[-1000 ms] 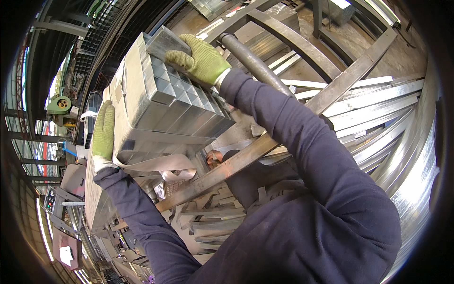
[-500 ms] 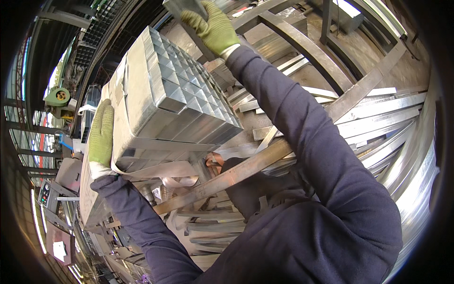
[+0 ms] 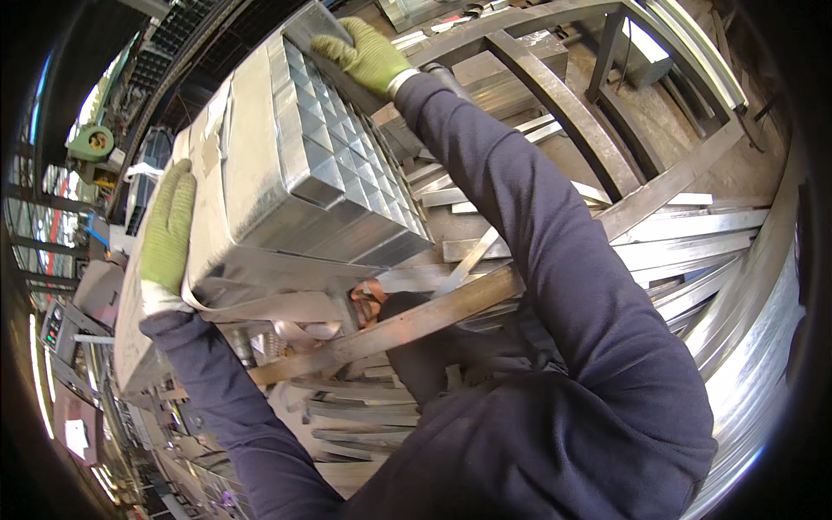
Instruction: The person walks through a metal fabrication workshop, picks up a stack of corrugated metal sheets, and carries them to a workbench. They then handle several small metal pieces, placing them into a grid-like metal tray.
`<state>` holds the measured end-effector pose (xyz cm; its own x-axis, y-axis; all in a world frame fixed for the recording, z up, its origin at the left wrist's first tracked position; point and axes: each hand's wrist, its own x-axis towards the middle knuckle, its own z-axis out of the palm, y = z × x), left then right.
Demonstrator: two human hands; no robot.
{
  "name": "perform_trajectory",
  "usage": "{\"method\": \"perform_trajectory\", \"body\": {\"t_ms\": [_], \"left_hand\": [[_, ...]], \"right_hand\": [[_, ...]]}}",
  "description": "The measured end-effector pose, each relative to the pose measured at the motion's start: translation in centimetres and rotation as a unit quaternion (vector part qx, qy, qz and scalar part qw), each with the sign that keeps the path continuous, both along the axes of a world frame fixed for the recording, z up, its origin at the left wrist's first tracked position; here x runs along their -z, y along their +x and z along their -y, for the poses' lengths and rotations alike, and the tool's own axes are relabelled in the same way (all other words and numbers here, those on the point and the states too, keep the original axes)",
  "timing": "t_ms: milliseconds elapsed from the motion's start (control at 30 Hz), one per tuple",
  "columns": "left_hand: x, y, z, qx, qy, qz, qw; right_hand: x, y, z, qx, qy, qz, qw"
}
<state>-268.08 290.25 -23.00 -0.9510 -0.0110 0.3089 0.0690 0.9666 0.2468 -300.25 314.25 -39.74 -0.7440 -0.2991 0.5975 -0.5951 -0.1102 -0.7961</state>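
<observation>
here, right grip (image 3: 368, 59) holds a metal piece (image 3: 314, 29), left grip (image 3: 169, 227) flat against wrapped tubes (image 3: 251, 139)

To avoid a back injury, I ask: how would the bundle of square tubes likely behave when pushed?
The bundle of square tubes is probably heavy: many metallic tubes are packed tightly together. It seems unlikely to roll, having flat sides. Its smooth, shiny metal may feel slippery.

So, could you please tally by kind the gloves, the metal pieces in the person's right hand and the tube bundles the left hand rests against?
Green gloves: 2
Grey metal piece: 1
Wrapped bundle of square tubes: 1
Total: 4
</observation>
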Motion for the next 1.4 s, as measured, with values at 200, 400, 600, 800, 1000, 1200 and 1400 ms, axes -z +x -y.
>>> {"method": "perform_trajectory", "body": {"t_ms": [200, 400, 600, 800, 1000, 1200, 1400], "left_hand": [[-0.1, 0.2, 0.1, -0.043, -0.074, 0.024, 0.996], [-0.2, -0.2, 0.1, -0.089, -0.029, 0.037, 0.995], [-0.5, -0.4, 0.4, -0.112, -0.017, 0.049, 0.992], [-0.8, 0.1, 1.0, -0.127, -0.019, 0.05, 0.991], [-0.7, 0.9, 0.9, -0.134, -0.012, 0.056, 0.989], [-0.7, 2.0, 1.4, -0.134, 0.0, 0.06, 0.989], [-0.9, 1.3, 1.3, -0.117, 0.006, 0.061, 0.991]], "right_hand": [[1.3, 2.1, -1.2, 0.071, -0.026, -0.08, 0.994], [4.3, 5.7, -2.6, 0.05, -0.104, 0.076, 0.99], [6.8, 9.1, -4.6, -0.045, -0.131, 0.068, 0.988], [6.8, 13.7, -7.3, -0.054, -0.082, 0.033, 0.995], [3.2, 17.8, -10.3, -0.038, -0.18, 0.209, 0.96], [3.5, 19.7, -10.8, -0.007, -0.05, 0.088, 0.995], [5.0, 18.2, -11.1, 0.141, -0.129, 0.117, 0.975]]}}
